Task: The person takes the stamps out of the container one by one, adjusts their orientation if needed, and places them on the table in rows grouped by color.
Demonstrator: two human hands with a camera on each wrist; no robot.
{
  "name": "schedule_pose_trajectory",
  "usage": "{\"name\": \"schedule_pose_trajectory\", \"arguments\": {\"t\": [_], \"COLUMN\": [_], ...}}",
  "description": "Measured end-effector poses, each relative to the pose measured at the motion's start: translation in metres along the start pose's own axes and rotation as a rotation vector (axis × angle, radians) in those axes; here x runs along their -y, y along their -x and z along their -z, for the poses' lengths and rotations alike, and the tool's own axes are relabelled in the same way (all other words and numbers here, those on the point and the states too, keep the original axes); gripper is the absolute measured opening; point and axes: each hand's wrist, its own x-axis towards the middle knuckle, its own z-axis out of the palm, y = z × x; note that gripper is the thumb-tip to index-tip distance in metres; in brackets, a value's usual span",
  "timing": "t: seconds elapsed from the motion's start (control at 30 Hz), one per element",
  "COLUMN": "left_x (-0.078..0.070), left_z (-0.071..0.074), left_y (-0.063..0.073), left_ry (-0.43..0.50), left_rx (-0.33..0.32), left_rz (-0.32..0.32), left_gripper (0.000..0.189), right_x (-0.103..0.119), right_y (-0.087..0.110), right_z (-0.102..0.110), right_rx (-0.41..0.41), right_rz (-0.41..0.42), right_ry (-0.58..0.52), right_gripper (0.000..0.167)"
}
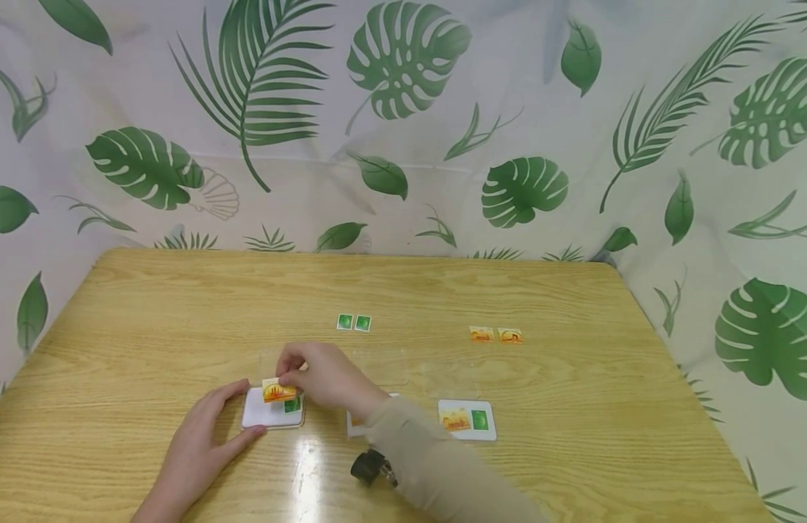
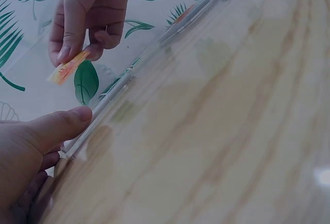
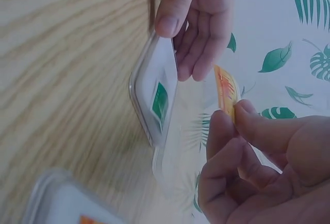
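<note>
Orange picture piece (image 1: 279,392): pinched by right hand (image 1: 326,375), raised over white card (image 1: 261,415), left half of tabletop (image 1: 135,330). Left hand (image 1: 203,432): thumb and fingers spread, touching card edge. Hazards: crooked landing or overlap on green piece (image 1: 292,405), if pinch tilts; middle card (image 1: 355,428) nudged, if sleeve (image 1: 442,461) dips. Room: wood toward tabletop's left edge; rightward, cramped by forearm

The bare right hand (image 1: 323,374) pinches a small rectangular orange-and-yellow picture piece (image 1: 279,391) over a white round-cornered card (image 1: 262,415) held at its edge by the left hand (image 1: 207,436). Beyond the right hand lie two small square green pieces (image 1: 345,322).
</note>
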Motion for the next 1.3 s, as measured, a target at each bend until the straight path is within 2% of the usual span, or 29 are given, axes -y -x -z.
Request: {"name": "schedule_pose_trajectory", "arguments": {"t": [0.37, 0.73, 0.97, 1.3], "left_x": [0.002, 0.002, 0.001, 0.001], "left_z": [-0.001, -0.001, -0.001, -0.002], "left_y": [0.0, 0.001, 0.0, 0.0], "left_ry": [-0.003, -0.009, -0.012, -0.011], "left_rx": [-0.007, -0.025, -0.026, -0.021], "left_rz": [-0.015, -0.034, -0.033, -0.025], "left_gripper": [0.061, 0.062, 0.062, 0.062], "right_x": [-0.017, -0.046, -0.07, -0.102], "right_y": [0.015, 0.034, 0.045, 0.059], "right_z": [0.023, 0.058, 0.086, 0.124], "right_rx": [-0.019, -0.058, -0.133, -0.238], "right_rz": [0.014, -0.041, -0.055, -0.151], "right_ry": [-0.022, -0.019, -0.02, 0.073], "right_gripper": [0.007, 0.005, 0.004, 0.004]}}
